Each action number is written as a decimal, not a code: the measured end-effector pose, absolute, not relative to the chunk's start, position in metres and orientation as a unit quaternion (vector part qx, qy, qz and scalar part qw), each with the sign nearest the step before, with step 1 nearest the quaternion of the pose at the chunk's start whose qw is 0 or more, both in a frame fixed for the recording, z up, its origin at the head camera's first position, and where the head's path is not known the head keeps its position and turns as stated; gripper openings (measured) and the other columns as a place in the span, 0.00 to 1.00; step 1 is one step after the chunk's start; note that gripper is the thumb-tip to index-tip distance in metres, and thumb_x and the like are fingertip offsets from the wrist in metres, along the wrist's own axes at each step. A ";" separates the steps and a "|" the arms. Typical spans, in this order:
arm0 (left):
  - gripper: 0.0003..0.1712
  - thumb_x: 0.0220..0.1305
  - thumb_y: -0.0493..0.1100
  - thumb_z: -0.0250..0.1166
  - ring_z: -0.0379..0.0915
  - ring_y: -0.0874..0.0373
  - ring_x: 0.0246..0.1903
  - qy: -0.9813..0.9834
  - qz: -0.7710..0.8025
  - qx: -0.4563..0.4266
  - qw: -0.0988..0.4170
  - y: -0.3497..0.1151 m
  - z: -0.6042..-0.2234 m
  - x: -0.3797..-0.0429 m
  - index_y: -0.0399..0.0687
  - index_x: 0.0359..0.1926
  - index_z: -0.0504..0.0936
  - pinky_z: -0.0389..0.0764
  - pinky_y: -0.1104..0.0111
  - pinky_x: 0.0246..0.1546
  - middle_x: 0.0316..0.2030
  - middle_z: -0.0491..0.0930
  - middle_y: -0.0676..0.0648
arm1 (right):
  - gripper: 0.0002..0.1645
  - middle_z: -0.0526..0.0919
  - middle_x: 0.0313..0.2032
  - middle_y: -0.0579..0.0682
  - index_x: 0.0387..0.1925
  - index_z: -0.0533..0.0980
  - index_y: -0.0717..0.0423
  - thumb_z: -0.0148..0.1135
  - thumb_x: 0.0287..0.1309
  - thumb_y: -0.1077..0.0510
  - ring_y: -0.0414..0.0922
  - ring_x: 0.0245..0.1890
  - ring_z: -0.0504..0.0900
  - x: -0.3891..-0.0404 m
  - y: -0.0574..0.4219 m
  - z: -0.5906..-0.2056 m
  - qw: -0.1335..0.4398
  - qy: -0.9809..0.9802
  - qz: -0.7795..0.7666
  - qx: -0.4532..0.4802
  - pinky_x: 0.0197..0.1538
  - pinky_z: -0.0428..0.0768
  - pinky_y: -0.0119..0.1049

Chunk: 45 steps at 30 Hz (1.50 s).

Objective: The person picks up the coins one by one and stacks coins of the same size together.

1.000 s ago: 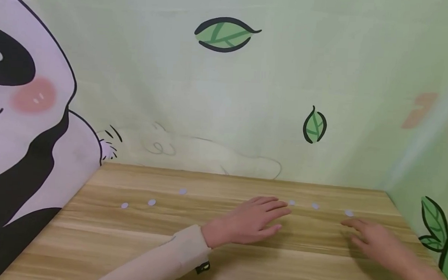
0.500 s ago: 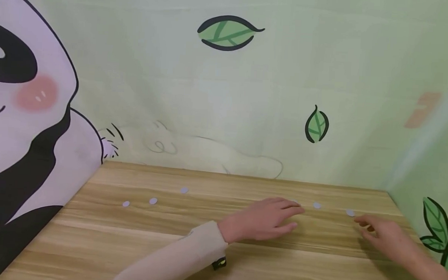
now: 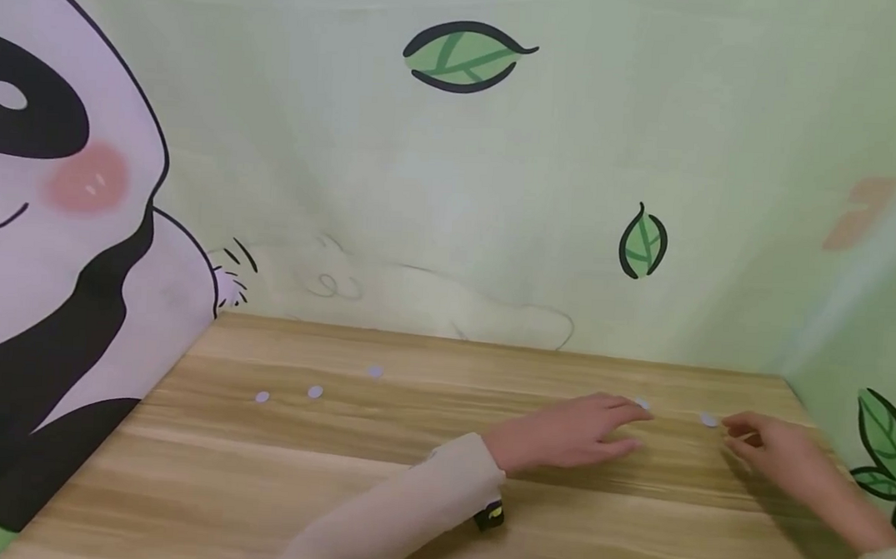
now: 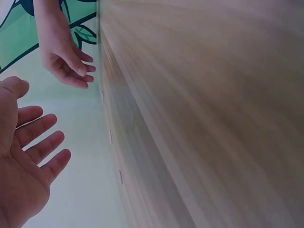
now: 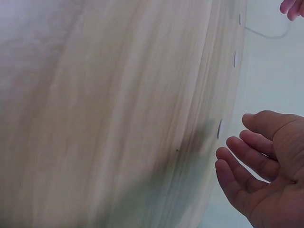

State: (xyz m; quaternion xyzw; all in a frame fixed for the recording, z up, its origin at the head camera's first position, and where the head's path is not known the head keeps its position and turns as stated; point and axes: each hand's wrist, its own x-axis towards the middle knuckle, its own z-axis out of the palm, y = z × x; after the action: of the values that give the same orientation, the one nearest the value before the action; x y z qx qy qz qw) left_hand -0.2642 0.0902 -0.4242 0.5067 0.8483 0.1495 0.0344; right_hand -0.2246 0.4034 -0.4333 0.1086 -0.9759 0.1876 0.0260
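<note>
In the head view, my left hand (image 3: pixel 572 431) hovers over the right half of the wooden table (image 3: pixel 378 493), fingers loosely extended and holding nothing. Its fingertips partly cover a small pale round disc (image 3: pixel 641 404). To the right, my right hand (image 3: pixel 774 452) has its fingers softly bent and its palm bare, as the right wrist view shows too. Just left of its fingertips lies another pale disc (image 3: pixel 708 420), apparently untouched. Three more lie far left: the left disc (image 3: pixel 263 397), the middle disc (image 3: pixel 315 392) and the rear disc (image 3: pixel 375 371).
A pale green cloth backdrop (image 3: pixel 452 180) with printed leaves rises behind the table's far edge. At left it carries a printed panda (image 3: pixel 110 290). Green plant prints (image 3: pixel 886 440) cover the right side. A dark wrist strap (image 3: pixel 489 516) shows under the left cuff.
My left hand has moved right along the row, now hiding one disc. My right hand has shifted slightly right, its fingers bending a little more. The head view has tilted slightly down.
</note>
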 end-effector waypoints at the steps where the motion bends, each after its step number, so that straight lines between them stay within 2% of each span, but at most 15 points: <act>1: 0.31 0.80 0.61 0.44 0.56 0.65 0.73 0.849 0.154 0.504 0.040 0.094 -0.424 -0.265 0.57 0.77 0.62 0.53 0.77 0.71 0.74 0.63 0.57 | 0.19 0.86 0.40 0.65 0.51 0.78 0.75 0.65 0.66 0.62 0.59 0.38 0.86 -0.226 0.403 -0.434 0.027 -0.976 0.188 0.107 0.36 0.83 0.47; 8: 0.30 0.78 0.57 0.53 0.64 0.68 0.68 0.855 0.188 0.481 0.050 0.115 -0.421 -0.270 0.51 0.73 0.68 0.61 0.80 0.66 0.70 0.70 0.55 | 0.23 0.85 0.41 0.69 0.51 0.76 0.78 0.65 0.68 0.58 0.65 0.41 0.84 -0.240 0.400 -0.437 0.037 -0.978 0.183 0.092 0.42 0.81 0.58; 14: 0.24 0.75 0.52 0.61 0.77 0.73 0.52 0.858 0.251 0.443 0.062 0.139 -0.428 -0.275 0.50 0.66 0.78 0.71 0.86 0.49 0.59 0.81 0.57 | 0.24 0.84 0.40 0.69 0.50 0.77 0.78 0.66 0.67 0.57 0.66 0.42 0.83 -0.246 0.406 -0.437 0.030 -0.980 0.180 0.079 0.44 0.81 0.59; 20: 0.20 0.72 0.48 0.65 0.78 0.77 0.43 0.856 0.303 0.410 0.082 0.159 -0.433 -0.276 0.49 0.61 0.82 0.71 0.88 0.41 0.52 0.85 0.57 | 0.22 0.86 0.39 0.66 0.47 0.79 0.76 0.67 0.65 0.58 0.66 0.43 0.83 -0.245 0.413 -0.440 0.029 -0.980 0.176 0.085 0.45 0.80 0.60; 30: 0.17 0.69 0.47 0.68 0.78 0.76 0.39 0.874 0.340 0.330 0.110 0.187 -0.441 -0.279 0.47 0.55 0.86 0.72 0.86 0.35 0.44 0.88 0.58 | 0.19 0.86 0.34 0.58 0.45 0.81 0.75 0.68 0.64 0.58 0.62 0.39 0.84 -0.257 0.413 -0.445 0.026 -0.979 0.169 0.109 0.43 0.81 0.58; 37: 0.12 0.64 0.45 0.73 0.79 0.76 0.37 0.896 0.342 0.274 0.068 0.205 -0.454 -0.279 0.49 0.48 0.89 0.71 0.88 0.37 0.39 0.89 0.58 | 0.16 0.85 0.32 0.50 0.42 0.84 0.66 0.70 0.62 0.55 0.55 0.36 0.84 -0.258 0.408 -0.447 0.021 -0.975 0.182 0.124 0.38 0.82 0.49; 45: 0.08 0.63 0.43 0.73 0.73 0.75 0.32 0.907 0.343 0.241 0.046 0.210 -0.454 -0.274 0.51 0.44 0.90 0.70 0.85 0.33 0.35 0.87 0.60 | 0.13 0.87 0.34 0.49 0.42 0.85 0.61 0.72 0.60 0.56 0.48 0.34 0.85 -0.256 0.404 -0.441 0.014 -0.969 0.186 0.164 0.37 0.81 0.40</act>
State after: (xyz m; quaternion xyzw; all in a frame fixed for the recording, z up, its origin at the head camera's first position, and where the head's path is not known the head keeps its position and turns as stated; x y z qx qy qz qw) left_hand -0.2743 0.2104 -0.4544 0.2409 0.9066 0.3434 0.0459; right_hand -0.2560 0.4040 -0.4415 0.1644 -0.9686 0.1862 0.0140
